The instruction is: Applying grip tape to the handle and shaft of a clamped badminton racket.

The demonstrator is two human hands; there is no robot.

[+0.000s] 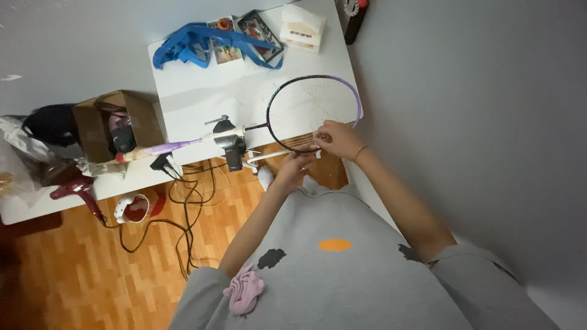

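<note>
A purple and black badminton racket (358, 101) lies flat over the near edge of a white table (202, 101), its shaft held in a small metal clamp (229, 143). Its head carries a partial web of strings (306, 104). My right hand (337, 139) pinches the strings at the near rim of the racket head. Just below that rim, my left hand (295, 166) has its fingers curled around a string end. A thin bracelet sits on my right wrist.
A blue strap (183, 46), photo cards and a tissue box (302, 29) lie at the table's far end. An open cardboard box (116, 122) stands to the left. Black cables (183, 208), a power strip and a dark red hair dryer (76, 192) lie on the wooden floor.
</note>
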